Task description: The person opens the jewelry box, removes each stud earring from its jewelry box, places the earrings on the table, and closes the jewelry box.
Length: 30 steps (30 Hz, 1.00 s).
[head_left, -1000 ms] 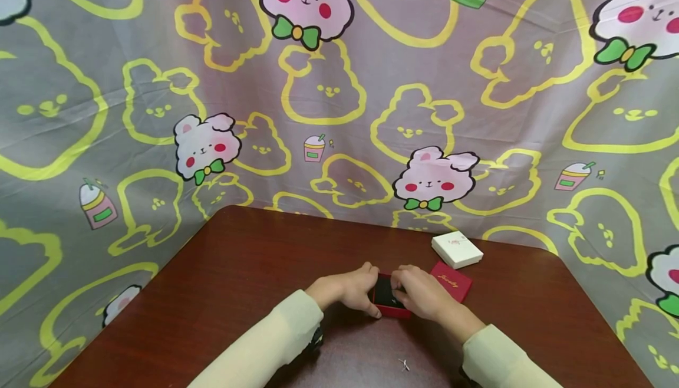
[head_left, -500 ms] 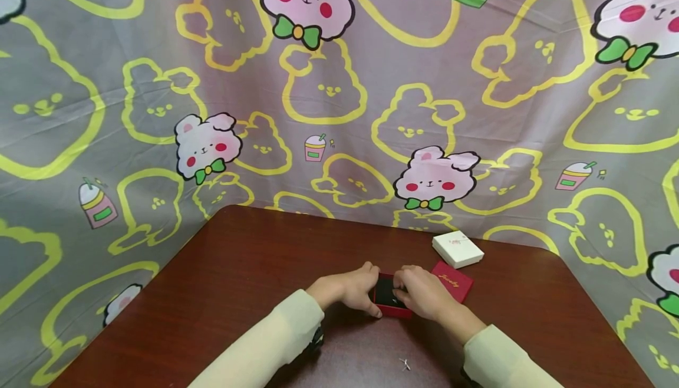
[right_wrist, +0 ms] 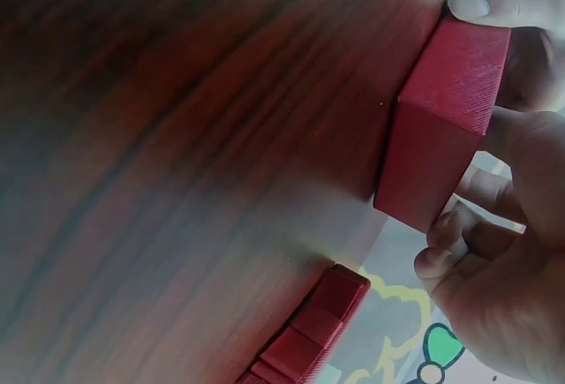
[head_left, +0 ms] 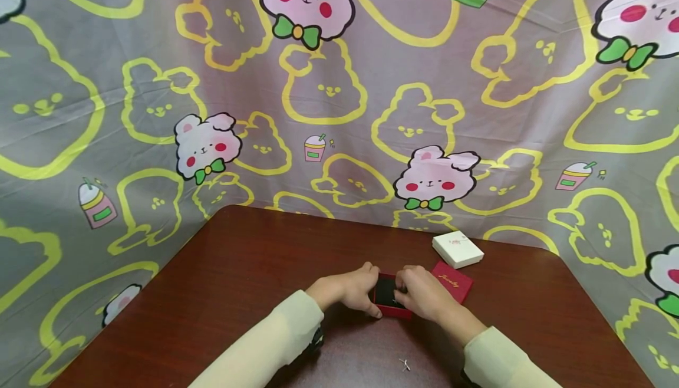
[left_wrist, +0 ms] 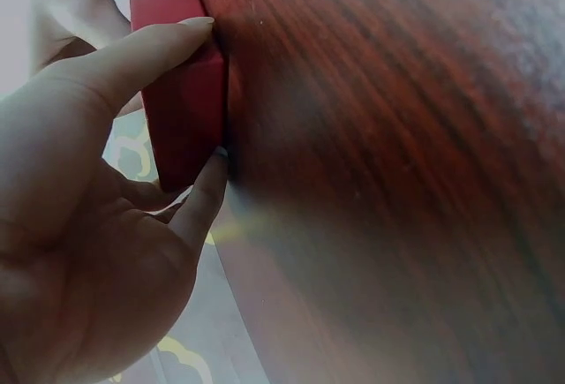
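Note:
An open red jewelry box [head_left: 392, 312] with a black insert [head_left: 384, 288] rests on the table between both hands. My left hand [head_left: 352, 289] grips the box's left end, thumb at the near side and fingers round the far side; the left wrist view shows the thumb [left_wrist: 168, 44] against the red wall. Over the right part of the insert, my right hand [head_left: 421, 295] has curled fingers, with thumb and index close together at a tiny silver piece of jewelry [head_left: 395, 301]. Its exact kind is hidden by the fingers.
Behind the right hand lies a red lid [head_left: 452, 282] with gold lettering, beside a white box [head_left: 458, 250]. A small silver, cross-shaped piece [head_left: 405, 365] lies near the front of the brown table [head_left: 254, 252]. A patterned curtain [head_left: 339, 140] hangs behind.
The right hand has shifted very slightly right over the black insert, its fingertips moving a little. My left hand and the red box stay in place.

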{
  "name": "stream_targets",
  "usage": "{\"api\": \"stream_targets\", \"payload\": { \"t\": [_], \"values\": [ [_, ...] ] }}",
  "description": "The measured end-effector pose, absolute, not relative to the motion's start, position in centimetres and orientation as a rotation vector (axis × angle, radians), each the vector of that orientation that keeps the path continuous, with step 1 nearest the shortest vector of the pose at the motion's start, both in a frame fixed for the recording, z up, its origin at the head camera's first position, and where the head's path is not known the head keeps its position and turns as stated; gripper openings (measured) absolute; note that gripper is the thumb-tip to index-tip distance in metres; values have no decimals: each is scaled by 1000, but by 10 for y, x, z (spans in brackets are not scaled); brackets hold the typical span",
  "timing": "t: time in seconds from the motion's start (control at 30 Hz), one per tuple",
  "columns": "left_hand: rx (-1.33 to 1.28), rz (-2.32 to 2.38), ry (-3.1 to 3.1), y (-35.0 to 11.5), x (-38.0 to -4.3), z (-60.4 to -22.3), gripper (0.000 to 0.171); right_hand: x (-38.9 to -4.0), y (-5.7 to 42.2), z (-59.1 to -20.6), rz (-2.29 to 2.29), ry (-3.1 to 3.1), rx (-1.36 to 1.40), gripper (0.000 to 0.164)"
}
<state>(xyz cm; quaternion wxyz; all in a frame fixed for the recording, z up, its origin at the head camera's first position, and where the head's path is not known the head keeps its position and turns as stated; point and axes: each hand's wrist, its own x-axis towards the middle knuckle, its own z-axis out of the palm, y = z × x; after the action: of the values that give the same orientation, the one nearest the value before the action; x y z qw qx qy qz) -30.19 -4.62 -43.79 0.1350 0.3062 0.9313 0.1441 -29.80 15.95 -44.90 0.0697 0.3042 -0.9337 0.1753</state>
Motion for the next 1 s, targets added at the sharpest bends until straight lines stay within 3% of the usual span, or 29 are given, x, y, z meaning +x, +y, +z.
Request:
{"api": "stream_targets", "payload": {
  "t": [1.0],
  "values": [
    [857, 392, 2713, -44, -301, -437, 90, -298, 166, -446, 529, -2765, 948, 9]
  ]
}}
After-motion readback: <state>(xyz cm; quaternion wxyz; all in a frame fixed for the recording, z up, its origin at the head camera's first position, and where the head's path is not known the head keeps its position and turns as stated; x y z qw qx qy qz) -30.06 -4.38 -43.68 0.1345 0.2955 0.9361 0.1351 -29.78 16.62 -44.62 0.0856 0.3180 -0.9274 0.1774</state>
